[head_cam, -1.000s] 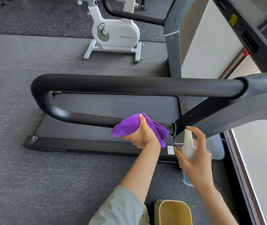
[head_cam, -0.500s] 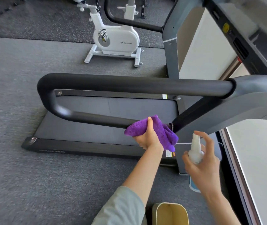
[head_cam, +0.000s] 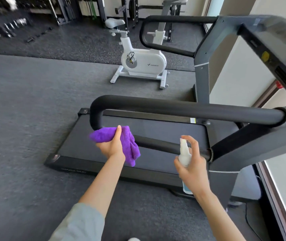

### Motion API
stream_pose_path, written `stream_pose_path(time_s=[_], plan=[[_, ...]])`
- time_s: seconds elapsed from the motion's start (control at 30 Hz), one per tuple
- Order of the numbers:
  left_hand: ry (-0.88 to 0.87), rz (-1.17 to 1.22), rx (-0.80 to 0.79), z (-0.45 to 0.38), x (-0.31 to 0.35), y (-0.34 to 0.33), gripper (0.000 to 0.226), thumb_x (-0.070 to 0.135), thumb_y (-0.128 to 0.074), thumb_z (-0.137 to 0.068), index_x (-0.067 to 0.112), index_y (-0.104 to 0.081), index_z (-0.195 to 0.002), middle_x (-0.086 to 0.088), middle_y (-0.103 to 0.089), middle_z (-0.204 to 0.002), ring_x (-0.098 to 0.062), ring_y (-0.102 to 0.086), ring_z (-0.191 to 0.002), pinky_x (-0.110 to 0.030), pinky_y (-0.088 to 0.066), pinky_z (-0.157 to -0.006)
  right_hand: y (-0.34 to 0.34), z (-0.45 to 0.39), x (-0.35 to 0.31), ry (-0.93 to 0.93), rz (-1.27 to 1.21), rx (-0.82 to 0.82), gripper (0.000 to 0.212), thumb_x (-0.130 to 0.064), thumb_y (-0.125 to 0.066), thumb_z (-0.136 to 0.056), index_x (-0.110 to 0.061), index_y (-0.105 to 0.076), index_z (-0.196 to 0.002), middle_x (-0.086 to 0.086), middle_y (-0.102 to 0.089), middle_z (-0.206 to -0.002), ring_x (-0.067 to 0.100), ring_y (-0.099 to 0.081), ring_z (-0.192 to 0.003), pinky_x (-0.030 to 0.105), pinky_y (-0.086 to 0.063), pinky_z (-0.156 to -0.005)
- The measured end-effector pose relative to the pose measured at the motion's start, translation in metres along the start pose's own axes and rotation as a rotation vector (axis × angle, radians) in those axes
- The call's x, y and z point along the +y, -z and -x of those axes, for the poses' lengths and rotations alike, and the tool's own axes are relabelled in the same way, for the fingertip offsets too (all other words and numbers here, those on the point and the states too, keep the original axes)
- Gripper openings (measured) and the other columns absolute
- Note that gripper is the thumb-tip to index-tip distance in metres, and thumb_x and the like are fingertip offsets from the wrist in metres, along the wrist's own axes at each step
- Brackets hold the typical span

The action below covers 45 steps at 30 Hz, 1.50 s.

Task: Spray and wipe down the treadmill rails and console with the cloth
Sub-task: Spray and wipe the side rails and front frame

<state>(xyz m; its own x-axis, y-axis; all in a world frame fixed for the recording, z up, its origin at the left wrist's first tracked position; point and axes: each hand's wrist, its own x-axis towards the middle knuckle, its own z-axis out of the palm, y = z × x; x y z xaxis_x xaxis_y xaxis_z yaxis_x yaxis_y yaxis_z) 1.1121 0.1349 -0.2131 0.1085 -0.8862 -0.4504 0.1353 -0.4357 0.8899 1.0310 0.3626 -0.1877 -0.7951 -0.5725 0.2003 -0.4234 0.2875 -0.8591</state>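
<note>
My left hand is curled round the purple cloth, thumb on top, pressing it onto the lower black rail of the treadmill, right where that rail bends up into the loop. The cloth bunches over the bar, with a loose tail hanging on the side toward the grey upright. My right hand grips a white spray bottle, forefinger arched over the nozzle; the bottle stands nearly upright, its long axis tilted slightly, neck just in front of the lower rail near the joint with the upright. I cannot tell exactly which way the nozzle faces. The rail itself runs from the cloth down and across to the upright; the upper rail runs roughly parallel above it. Beyond the treadmill deck, dark grey gym flooring spreads out, with a white exercise bike behind the upper rail and weight racks farther back, blurred. The console rises above the upright.
</note>
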Motion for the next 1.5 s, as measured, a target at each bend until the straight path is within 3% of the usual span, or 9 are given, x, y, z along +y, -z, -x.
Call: stream_pose_path(time_s=[0.13,0.23,0.33,0.47,0.67,0.93,1.27,1.37,1.5], plan=[[-0.273,-0.23,-0.043,-0.024,0.022,0.025,0.082,0.046,-0.086,-0.062,0.026,-0.044,-0.129,0.012,-0.056,-0.103,-0.02,-0.061,-0.101,-0.025,-0.039,-0.089,-0.017,-0.003,-0.014,0.041,-0.007,-0.015,0.08,0.002,-0.065,-0.082,-0.064,-0.036,-0.117,-0.011,-0.062,-0.081,0.015,-0.054,-0.058,0.025,-0.045,-0.051],[-0.527,-0.386,-0.115,-0.031,0.039,0.037,0.08,0.046,-0.085,-0.062,0.031,-0.043,-0.128,0.009,-0.062,-0.111,-0.022,-0.061,-0.109,-0.028,-0.04,-0.092,-0.024,-0.006,-0.019,0.051,0.0,-0.024,0.078,0.002,-0.063,-0.082,-0.062,-0.036,-0.118,-0.025,-0.061,-0.096,0.014,-0.055,-0.061,0.021,-0.045,-0.052],[-0.689,-0.592,-0.217,-0.038,0.068,0.046,0.082,0.047,-0.085,-0.061,0.029,-0.044,-0.13,0.002,-0.064,-0.117,-0.025,-0.06,-0.109,-0.038,-0.045,-0.095,-0.028,-0.011,-0.025,0.061,0.007,-0.006,0.074,0.001,-0.064,-0.083,-0.057,-0.037,-0.121,-0.006,-0.062,-0.085,0.018,-0.052,-0.06,0.034,-0.049,-0.055],[-0.752,-0.765,-0.394,-0.033,0.107,0.051,0.081,0.056,-0.078,-0.052,0.037,-0.043,-0.123,0.01,-0.062,-0.103,-0.025,-0.06,-0.102,-0.042,-0.048,-0.091,-0.035,-0.012,-0.038,0.075,0.011,0.016,0.083,0.0,-0.063,-0.084,-0.069,-0.031,-0.115,0.016,-0.064,-0.087,0.024,-0.053,-0.06,0.041,-0.051,-0.056],[-1.205,-1.035,-0.569,-0.015,0.163,0.034,0.092,0.06,-0.086,-0.05,0.033,-0.046,-0.129,0.01,-0.063,-0.123,-0.026,-0.059,-0.111,-0.038,-0.038,-0.083,-0.044,-0.008,-0.04,0.07,-0.008,0.013,0.07,-0.002,-0.062,-0.084,-0.056,-0.037,-0.12,0.005,-0.058,-0.072,0.02,-0.05,-0.059,0.035,-0.049,-0.053],[-1.257,-1.095,-0.666,-0.005,0.176,0.027,0.092,0.063,-0.084,-0.05,0.04,-0.046,-0.131,0.017,-0.061,-0.124,-0.023,-0.058,-0.115,-0.04,-0.039,-0.086,-0.056,-0.008,-0.046,0.073,-0.019,0.013,0.069,-0.002,-0.063,-0.083,-0.054,-0.038,-0.12,0.006,-0.058,-0.072,0.02,-0.049,-0.059,0.033,-0.047,-0.052],[-1.703,-1.409,-0.893,0.056,0.178,-0.038,0.1,0.082,-0.068,-0.05,0.035,-0.042,-0.135,0.005,-0.068,-0.115,-0.028,-0.063,-0.103,-0.033,-0.03,-0.071,-0.062,-0.01,-0.037,0.051,-0.038,0.031,0.071,0.0,-0.062,-0.08,-0.052,-0.039,-0.122,0.005,-0.057,-0.072,0.02,-0.048,-0.059,0.032,-0.047,-0.057],[-1.562,-1.529,-1.087,0.084,0.177,-0.073,0.1,0.082,-0.068,-0.053,0.029,-0.039,-0.132,0.001,-0.064,-0.103,-0.028,-0.059,-0.1,-0.033,-0.031,-0.075,-0.054,-0.007,-0.029,0.025,-0.039,0.06,0.068,-0.002,-0.062,-0.08,-0.051,-0.041,-0.123,-0.002,-0.054,-0.068,0.016,-0.046,-0.056,0.029,-0.045,-0.054],[-1.464,-1.526,-1.227,0.104,0.169,-0.098,0.082,0.081,-0.067,-0.056,0.026,-0.042,-0.111,0.013,-0.043,-0.078,-0.025,-0.05,-0.085,-0.034,-0.03,-0.073,-0.035,-0.001,-0.017,-0.01,-0.021,0.117,0.067,0.0,-0.061,-0.081,-0.048,-0.041,-0.123,-0.015,-0.05,-0.063,0.011,-0.043,-0.052,0.018,-0.038,-0.049]])
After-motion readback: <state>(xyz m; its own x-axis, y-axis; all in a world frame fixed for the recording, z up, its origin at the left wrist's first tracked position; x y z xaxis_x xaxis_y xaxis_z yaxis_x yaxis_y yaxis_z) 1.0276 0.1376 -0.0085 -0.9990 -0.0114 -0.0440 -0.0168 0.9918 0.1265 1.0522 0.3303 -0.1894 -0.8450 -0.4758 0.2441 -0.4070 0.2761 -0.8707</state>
